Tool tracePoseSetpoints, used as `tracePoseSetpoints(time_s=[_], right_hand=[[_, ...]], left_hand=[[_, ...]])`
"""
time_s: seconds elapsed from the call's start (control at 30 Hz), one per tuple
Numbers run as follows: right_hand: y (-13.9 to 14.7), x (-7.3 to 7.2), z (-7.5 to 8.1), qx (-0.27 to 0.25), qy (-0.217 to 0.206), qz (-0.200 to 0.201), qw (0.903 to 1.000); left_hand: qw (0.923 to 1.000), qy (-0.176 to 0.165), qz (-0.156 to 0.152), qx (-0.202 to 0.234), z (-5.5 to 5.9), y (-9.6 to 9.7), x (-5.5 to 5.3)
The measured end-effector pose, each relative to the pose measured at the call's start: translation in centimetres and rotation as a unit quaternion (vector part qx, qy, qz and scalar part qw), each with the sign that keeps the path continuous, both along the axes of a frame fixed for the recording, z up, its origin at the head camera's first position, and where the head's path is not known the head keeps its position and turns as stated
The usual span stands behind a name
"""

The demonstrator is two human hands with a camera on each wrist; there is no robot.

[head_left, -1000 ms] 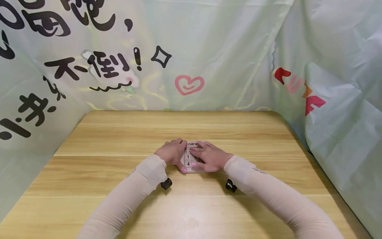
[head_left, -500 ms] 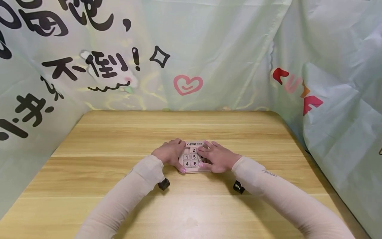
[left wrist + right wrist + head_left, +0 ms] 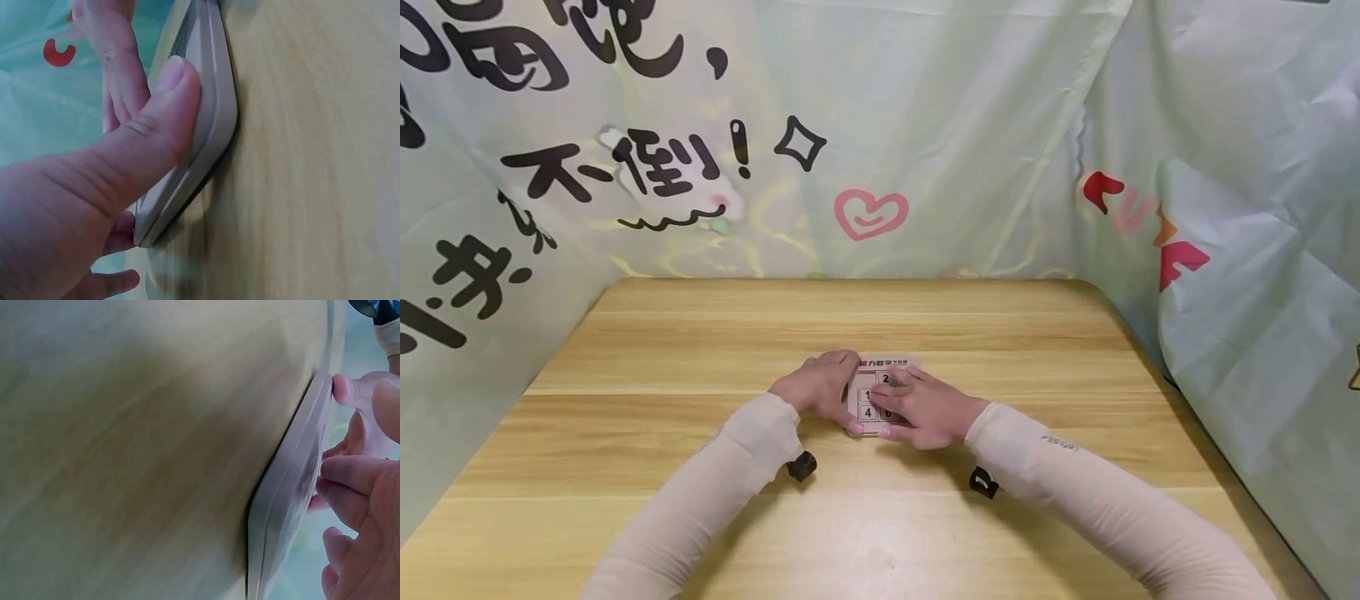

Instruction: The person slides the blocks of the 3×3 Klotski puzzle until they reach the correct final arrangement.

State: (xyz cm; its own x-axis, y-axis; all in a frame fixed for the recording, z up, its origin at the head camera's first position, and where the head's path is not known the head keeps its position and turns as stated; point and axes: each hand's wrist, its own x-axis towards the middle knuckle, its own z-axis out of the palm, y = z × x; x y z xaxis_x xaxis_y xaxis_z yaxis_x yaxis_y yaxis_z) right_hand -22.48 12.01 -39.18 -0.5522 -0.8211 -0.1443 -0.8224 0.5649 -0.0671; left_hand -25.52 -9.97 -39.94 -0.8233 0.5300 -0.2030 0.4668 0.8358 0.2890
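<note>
A pale number slide puzzle (image 3: 867,403) lies flat on the table, with printed characters along its far strip. Its top-left slot is bare, and tiles 2, 1 and 4 show. Around the left side, my left hand (image 3: 822,387) holds the frame, thumb (image 3: 178,94) on the near corner and fingers at the far edge. Extended fingers of my right hand (image 3: 934,410) reach over the middle and right tiles, hiding most of them. In the right wrist view, fingertips (image 3: 331,467) of that hand are right at the puzzle's face.
The wood-grain table (image 3: 880,517) stretches around the puzzle on all sides. Printed cloth (image 3: 970,150) hangs behind the table and along both sides. Black wrist-worn blocks (image 3: 802,466) sit under both sleeves.
Tile 2 has slid right from the left column, baring the top-left slot. My right hand drew right, uncovering several tiles, then came back left over them. My left hand keeps its hold.
</note>
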Motion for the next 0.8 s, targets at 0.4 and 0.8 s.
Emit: tracePoseSetpoints(time_s=[0.4,0.8], right_hand=[[-0.9,-1.1,-0.4,0.017,-0.003,-0.022,0.9996],[-1.3,-2.5,-0.2,-0.009,-0.029,-0.028,0.9992]], left_hand=[[0.9999,0.001,0.002,-0.016,-0.3,-0.2,0.0],[0.9996,-0.009,0.006,-0.026,-0.3,-0.3,-0.1]])
